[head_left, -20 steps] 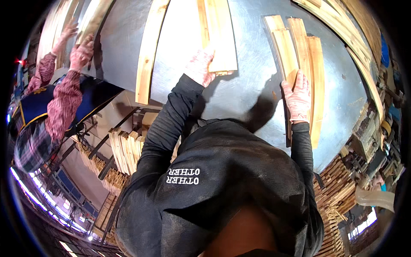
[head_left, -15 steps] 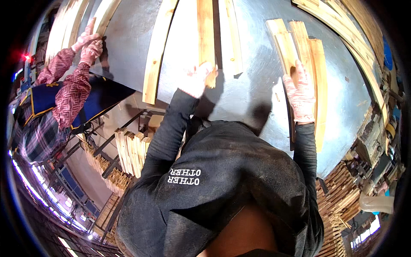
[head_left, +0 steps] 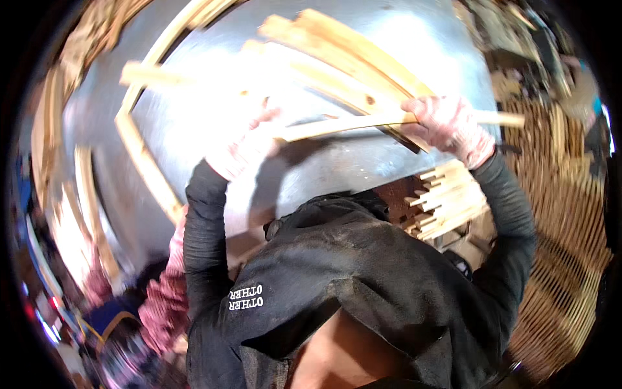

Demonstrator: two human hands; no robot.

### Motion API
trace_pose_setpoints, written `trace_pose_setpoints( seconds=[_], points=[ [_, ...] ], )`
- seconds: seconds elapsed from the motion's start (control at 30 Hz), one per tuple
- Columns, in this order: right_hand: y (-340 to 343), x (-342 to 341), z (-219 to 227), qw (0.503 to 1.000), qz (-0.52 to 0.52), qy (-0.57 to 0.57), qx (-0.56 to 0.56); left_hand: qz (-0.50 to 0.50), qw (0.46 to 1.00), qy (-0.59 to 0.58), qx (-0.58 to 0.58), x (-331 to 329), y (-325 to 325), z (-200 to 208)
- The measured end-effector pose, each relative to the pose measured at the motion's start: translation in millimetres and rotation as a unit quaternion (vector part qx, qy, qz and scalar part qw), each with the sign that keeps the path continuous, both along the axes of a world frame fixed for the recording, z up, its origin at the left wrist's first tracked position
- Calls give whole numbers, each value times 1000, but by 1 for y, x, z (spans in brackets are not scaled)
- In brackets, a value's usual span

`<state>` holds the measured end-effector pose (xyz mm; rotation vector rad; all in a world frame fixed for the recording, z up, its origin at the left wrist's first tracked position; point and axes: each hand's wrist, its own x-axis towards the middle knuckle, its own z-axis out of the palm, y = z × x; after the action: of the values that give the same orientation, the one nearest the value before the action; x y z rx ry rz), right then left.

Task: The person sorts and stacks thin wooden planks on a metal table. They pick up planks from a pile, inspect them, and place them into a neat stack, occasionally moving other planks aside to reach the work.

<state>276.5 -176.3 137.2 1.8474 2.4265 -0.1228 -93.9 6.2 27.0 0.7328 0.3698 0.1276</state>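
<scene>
A dusty black top (head_left: 363, 259) flashes white lettering (head_left: 246, 298) left of its neckline (head_left: 339, 301), sleeves (head_left: 508, 207) wrinkling, and pink-and-white gloves (head_left: 241, 148) cover both hands (head_left: 448, 124)!

Left hand (head_left: 241, 146) and right hand (head_left: 448, 126) out front, well apart, both gloved!
And look at that right one: curled into a grip, fingers pointing left, back of the hand uppermost, the right wrist (head_left: 481, 155) turned inward. The right arm (head_left: 512, 204) bows out wide, its dark sleeve creased. Over to the left, blurred and washed pale by glare: fingers reach up and rightward, but how tightly they close can't be made out! The left arm (head_left: 206, 220) runs almost straight up the view, left wrist (head_left: 219, 165) canted slightly in, torso (head_left: 363, 266) between the arms.
</scene>
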Motion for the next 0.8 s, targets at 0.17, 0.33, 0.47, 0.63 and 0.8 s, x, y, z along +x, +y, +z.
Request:
trace_pose_setpoints(
  seconds=[0.17,0.33,0.47,0.63,0.8],
  points=[
    [-210,-5,-33,783,-615,85,16,155,448,439,764,46,97,-104],
    [-393,-22,-118,480,-875,-52,30,-163,345,260,887,170,46,-75],
    [-457,27,-213,375,-926,46,16,-291,361,179,868,250,-6,-87],
    [-413,131,-279,286,-924,228,107,-277,390,219,850,265,-32,-66],
    [-389,207,-297,423,-894,144,32,-291,372,237,849,252,-42,-70]
  ],
)
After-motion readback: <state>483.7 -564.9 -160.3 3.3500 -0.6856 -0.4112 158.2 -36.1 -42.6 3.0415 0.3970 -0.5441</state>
